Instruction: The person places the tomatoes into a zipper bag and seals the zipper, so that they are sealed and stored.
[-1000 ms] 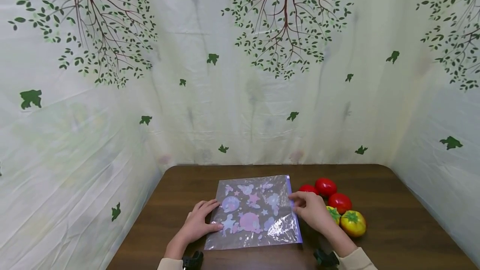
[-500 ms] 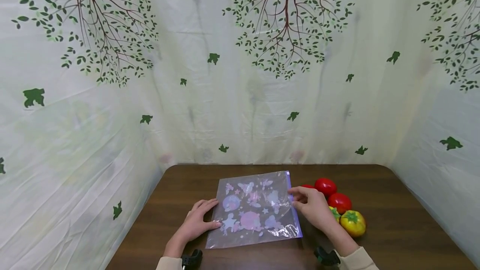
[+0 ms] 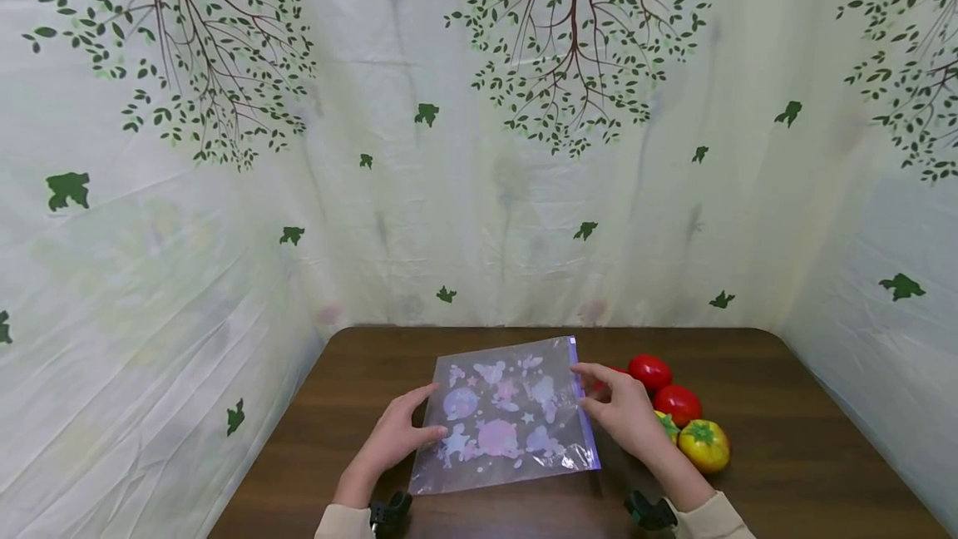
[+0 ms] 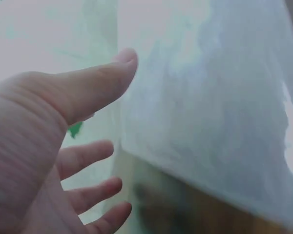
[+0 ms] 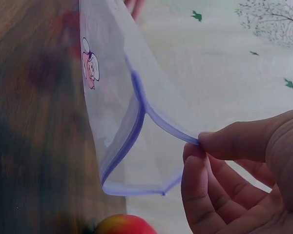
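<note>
A clear zip bag (image 3: 494, 418) printed with pink and blue cartoon figures is tilted over the table, its right side raised. The thumb and forefinger of my right hand (image 3: 623, 412) pinch one lip of its purple zip strip (image 5: 138, 92). In the right wrist view, the mouth gapes between the two purple lips. At the bag's left edge, my left hand (image 3: 391, 437) has its fingers spread and relaxed. The left wrist view shows the left thumb (image 4: 102, 83) overlapping the bag's surface (image 4: 210, 107), the other fingers apart from each other.
Right of the bag, beside my right hand, lie red tomato-like fruits (image 3: 649, 373) and a yellow fruit (image 3: 704, 446) with a green top; another yellow one is partly hidden. The brown table (image 3: 778, 406) ends at a leaf-printed curtain (image 3: 509, 256).
The bag's right side has risen, lifted by my right hand, which has shifted slightly up and left. My left hand has loosened, its thumb and fingers now farther apart.
</note>
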Action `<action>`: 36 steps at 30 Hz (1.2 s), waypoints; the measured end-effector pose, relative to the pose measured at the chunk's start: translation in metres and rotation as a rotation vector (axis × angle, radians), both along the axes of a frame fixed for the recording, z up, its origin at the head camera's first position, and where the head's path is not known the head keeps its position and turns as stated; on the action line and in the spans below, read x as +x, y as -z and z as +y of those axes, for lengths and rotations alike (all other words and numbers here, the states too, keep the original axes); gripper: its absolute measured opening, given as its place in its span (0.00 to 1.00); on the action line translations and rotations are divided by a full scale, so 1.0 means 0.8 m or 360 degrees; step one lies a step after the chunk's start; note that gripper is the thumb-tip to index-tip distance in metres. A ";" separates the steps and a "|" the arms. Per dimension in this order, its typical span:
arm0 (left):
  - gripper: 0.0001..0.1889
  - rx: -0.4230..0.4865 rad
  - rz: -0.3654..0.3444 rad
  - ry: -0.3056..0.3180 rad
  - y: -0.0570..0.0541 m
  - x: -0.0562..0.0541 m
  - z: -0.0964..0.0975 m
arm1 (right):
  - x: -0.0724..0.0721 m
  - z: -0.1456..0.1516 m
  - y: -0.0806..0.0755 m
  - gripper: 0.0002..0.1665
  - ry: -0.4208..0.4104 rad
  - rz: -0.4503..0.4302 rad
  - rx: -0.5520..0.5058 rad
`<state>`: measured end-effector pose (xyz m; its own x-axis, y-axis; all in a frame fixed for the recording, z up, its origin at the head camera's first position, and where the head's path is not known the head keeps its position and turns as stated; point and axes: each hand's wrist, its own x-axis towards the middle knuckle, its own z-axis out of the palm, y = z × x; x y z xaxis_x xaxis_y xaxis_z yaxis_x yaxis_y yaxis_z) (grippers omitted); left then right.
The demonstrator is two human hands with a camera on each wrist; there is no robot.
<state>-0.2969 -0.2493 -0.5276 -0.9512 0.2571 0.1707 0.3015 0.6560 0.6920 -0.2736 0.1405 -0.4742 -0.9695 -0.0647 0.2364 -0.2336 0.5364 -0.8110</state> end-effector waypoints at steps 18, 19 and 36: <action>0.36 0.0216 0.0172 0.0291 -0.048 -0.015 0.097 | -0.001 -0.003 0.001 0.38 -0.0120 -0.0011 -0.0219; 0.36 0.0225 0.0168 0.0302 -0.049 -0.015 0.102 | -0.001 -0.002 0.001 0.38 -0.0119 -0.0009 -0.0226; 0.34 0.0308 0.0281 0.0383 -0.056 -0.019 0.202 | -0.003 -0.002 0.003 0.45 -0.0274 0.0108 -0.0322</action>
<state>-0.3120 -0.0879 -0.4827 -0.8190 0.4170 0.3942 0.5572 0.4137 0.7200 -0.2759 0.1386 -0.4764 -0.9297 -0.1724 0.3254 -0.3649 0.3129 -0.8769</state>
